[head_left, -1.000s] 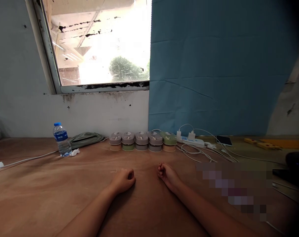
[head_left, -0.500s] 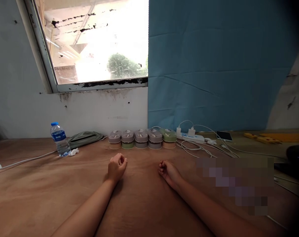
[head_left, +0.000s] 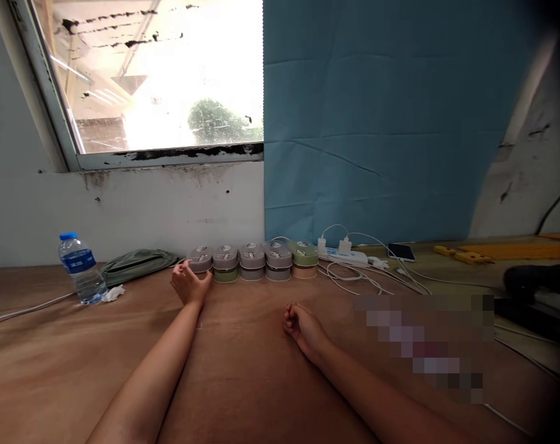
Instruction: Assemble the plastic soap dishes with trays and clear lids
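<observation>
Left hand (head_left: 190, 285): left of the frame's centre, fingers spread wide with the thumb to the right, nothing visible in the grasp.
Leftmost box (head_left: 200, 256): directly behind that hand, upright, grey lid showing, lower part largely covered by the hand.
Contact: hand and box overlap from this angle, so I cannot fairly tell whether they touch.
Second box (head_left: 225, 275): grey lid over a green base, just beside the leftmost one; a thumb pushed into that narrow gap could shove it and skew the row.
Lid seam: lid and base look like separate parts, so a grip on the lid alone might pull it off and leave the base behind.
Pouch (head_left: 139, 266): left of the hand; knuckles swinging that way could bump it.
Bottle (head_left: 82, 274): far left, beside a crumpled tissue (head_left: 113, 293); a wide leftward sweep of the forearm might topple it.
Right hand (head_left: 304, 330): below and right of centre, on or just above the bench (head_left: 243, 370), fingers curled in narrow, nothing visible in them.
Cables (head_left: 354, 279): looped right of the row; a careless right-hand reach could snag them and drag the power strip (head_left: 347, 256).
</observation>
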Demonstrator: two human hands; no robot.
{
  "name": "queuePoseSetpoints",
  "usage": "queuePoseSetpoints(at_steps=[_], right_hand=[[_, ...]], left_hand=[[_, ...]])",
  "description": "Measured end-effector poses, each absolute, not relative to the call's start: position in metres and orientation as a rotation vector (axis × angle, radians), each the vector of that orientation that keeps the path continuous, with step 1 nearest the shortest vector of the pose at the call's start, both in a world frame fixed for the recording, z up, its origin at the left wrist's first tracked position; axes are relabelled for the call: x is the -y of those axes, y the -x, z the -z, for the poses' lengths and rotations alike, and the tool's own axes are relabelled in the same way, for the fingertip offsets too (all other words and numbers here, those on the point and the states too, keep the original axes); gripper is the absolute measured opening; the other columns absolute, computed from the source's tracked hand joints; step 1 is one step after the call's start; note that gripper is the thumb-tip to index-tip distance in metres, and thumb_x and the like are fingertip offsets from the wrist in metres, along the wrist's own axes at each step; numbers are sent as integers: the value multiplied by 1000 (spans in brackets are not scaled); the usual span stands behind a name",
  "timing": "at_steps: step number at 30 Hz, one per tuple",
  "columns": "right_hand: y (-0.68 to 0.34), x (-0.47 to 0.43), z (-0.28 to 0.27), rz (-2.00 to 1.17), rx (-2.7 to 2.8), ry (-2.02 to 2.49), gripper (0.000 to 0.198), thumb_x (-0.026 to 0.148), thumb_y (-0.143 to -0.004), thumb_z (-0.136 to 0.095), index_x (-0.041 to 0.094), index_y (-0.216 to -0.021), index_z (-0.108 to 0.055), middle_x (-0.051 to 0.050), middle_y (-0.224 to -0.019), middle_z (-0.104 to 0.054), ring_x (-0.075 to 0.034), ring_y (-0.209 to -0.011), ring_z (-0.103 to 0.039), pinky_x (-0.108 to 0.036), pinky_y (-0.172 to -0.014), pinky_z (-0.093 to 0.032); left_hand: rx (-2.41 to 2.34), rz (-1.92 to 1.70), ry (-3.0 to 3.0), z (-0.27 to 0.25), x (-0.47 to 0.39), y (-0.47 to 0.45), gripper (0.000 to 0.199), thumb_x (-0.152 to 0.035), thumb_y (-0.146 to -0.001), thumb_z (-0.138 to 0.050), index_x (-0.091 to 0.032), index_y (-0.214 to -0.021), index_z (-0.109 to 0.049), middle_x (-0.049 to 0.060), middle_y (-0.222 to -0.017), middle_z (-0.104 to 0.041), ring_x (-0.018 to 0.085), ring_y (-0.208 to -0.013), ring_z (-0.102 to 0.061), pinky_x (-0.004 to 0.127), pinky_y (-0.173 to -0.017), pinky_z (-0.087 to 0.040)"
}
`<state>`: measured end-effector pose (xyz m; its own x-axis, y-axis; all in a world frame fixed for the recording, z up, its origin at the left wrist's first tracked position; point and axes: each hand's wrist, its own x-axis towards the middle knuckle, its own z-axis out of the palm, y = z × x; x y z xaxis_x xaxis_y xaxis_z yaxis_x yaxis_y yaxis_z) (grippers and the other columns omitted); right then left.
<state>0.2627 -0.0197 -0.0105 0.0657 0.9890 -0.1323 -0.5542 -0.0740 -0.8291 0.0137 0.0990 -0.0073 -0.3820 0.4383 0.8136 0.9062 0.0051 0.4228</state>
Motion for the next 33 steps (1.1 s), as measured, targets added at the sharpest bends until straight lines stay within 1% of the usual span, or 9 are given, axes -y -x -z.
queuePoseSetpoints(at_steps=[4,7,10,14,20,24,27,30,33], right_hand=[[-262,20,10,-1426,646,892,6,11,-49,-44,17,-49,-45,5,-44,-48,-5,-37,-37,-18,-39,-25],[-261,20,10,-1422,647,896,6,12,-48,-44,17,-50,-46,5,-43,-48,-5,-36,-36,-18,-39,-24],[-261,20,10,-1419,650,899,5,13,-48,-44,17,-50,-45,5,-43,-48,-5,-36,-36,-18,-39,-23],[-260,20,10,-1419,654,903,5,14,-48,-44,17,-50,-46,6,-43,-48,-5,-36,-36,-18,-39,-23],[-261,20,10,-1426,654,899,5,13,-48,-44,18,-49,-45,5,-43,-48,-5,-37,-36,-18,-39,-24],[-261,19,10,-1424,664,897,6,12,-49,-44,18,-48,-44,5,-43,-47,-6,-37,-36,-18,-38,-24],[-261,19,10,-1425,681,895,7,11,-49,-44,18,-49,-45,4,-44,-47,-6,-37,-36,-18,-38,-25],[-261,20,9,-1424,699,895,7,10,-50,-44,17,-49,-46,4,-45,-48,-6,-38,-37,-18,-38,-26],[-261,20,9,-1417,709,904,8,9,-51,-44,17,-49,-45,4,-45,-48,-5,-38,-37,-18,-38,-26]], left_hand=[[1888,1433,1426,9,-118,-7,75,-47,-59,-62,-17,-122,-34,16,-119,-28,31,-109,-37,44,-89,-32],[1915,1457,1528,11,-129,-4,76,-51,-60,-61,-21,-124,-34,15,-125,-24,32,-114,-34,46,-92,-29],[1947,1485,1617,14,-138,-2,69,-49,-62,-61,-23,-122,-38,13,-122,-30,31,-115,-35,45,-94,-28],[1905,1576,1602,15,-140,2,64,-45,-62,-63,-22,-118,-43,11,-117,-37,28,-114,-37,42,-95,-30],[1808,1878,1264,9,-111,10,71,-46,-59,-65,-16,-118,-39,13,-112,-43,27,-109,-39,38,-92,-35],[1879,2056,1173,11,-74,14,69,-47,-58,-66,-18,-114,-38,11,-113,-44,27,-108,-41,42,-93,-34],[1907,2207,1331,17,-44,12,70,-45,-56,-68,-19,-111,-35,10,-115,-42,24,-106,-44,41,-92,-36],[1998,2329,1661,20,-18,3,69,-44,-58,-68,-18,-110,-30,12,-114,-41,21,-102,-49,38,-88,-40],[2091,2260,2093,19,2,-9,65,-42,-60,-67,-19,-107,-28,13,-113,-43,20,-98,-52,38,-86,-42]])
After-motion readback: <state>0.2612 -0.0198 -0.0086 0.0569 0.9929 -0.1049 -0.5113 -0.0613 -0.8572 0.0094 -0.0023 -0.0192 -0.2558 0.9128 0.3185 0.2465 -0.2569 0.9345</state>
